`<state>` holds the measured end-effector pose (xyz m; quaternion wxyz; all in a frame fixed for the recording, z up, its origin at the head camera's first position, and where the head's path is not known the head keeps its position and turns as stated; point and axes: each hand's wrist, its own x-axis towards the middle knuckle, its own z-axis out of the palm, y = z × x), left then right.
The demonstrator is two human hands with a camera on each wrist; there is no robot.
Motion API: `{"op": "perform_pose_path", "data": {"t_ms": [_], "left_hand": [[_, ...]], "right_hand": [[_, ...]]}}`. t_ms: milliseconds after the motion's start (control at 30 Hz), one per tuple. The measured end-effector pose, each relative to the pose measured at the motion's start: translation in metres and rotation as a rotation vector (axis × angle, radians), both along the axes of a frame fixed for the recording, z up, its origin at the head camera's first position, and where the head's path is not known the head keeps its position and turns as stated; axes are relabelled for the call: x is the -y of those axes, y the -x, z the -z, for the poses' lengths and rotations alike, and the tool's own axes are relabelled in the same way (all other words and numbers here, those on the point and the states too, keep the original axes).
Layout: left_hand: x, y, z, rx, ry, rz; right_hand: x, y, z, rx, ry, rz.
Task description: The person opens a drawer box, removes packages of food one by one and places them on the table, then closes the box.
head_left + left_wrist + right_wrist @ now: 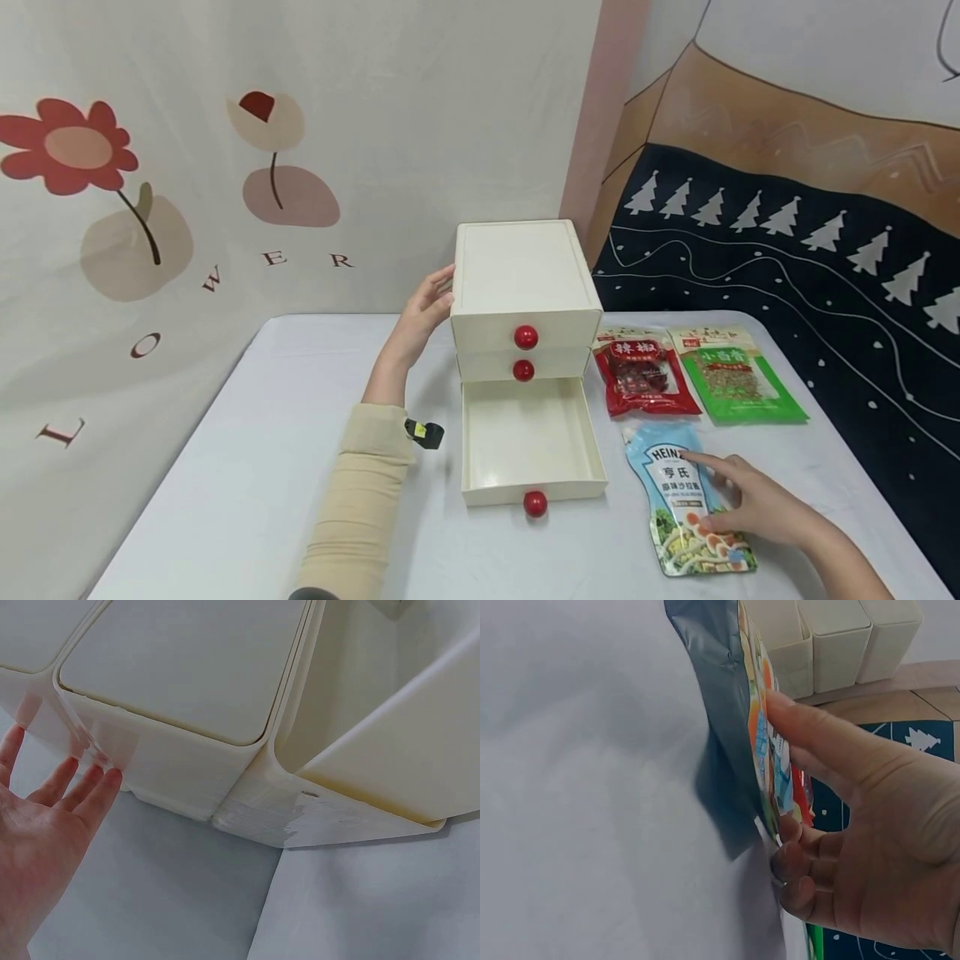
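A white three-drawer cabinet (pixel 525 267) stands upright on the table, its bottom drawer (pixel 532 433) pulled out, with nothing visible inside. My left hand (pixel 422 321) rests its spread fingertips against the cabinet's left side. The left wrist view shows those fingers (pixel 97 795) nearly straight on the side panel. At the right, a blue Heinz pouch (pixel 678 500) with a salad picture lies face up. My right hand (pixel 757 504) touches it, index finger across the label and thumb lower down. In the right wrist view, the thumb (pixel 810 724) lies against the pouch's printed face and the other fingers bend loosely near its edge.
Behind the pouch lie a red bag of dried chillies (pixel 648 375) and a green seasoning bag (pixel 738 375), side by side. Red round knobs (pixel 527 337) stick out from the drawer fronts. The white table (pixel 247 483) meets patterned curtains at its back and right.
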<state>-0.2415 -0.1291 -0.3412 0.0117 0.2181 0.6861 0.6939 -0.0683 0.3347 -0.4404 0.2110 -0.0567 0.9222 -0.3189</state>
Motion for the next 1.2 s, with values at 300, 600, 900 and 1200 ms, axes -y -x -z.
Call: {"op": "perform_pose_path", "data": {"t_ms": [300,600,900,1200], "left_hand": [[-0.001,-0.001,0.000,0.007,-0.006,0.000],[0.000,-0.001,0.000,-0.003,0.013,-0.004],[-0.001,-0.004,-0.003,-0.003,0.028,-0.009],[0.000,0.003,0.005,-0.002,0.013,-0.007]], "right_hand": [[0.003,-0.006,0.004,-0.147,0.030,-0.004],[0.014,-0.006,-0.001,-0.365,0.050,0.053],[0.024,-0.006,-0.006,-0.450,0.094,0.106],[0.034,-0.008,-0.004,-0.569,0.124,0.145]]}}
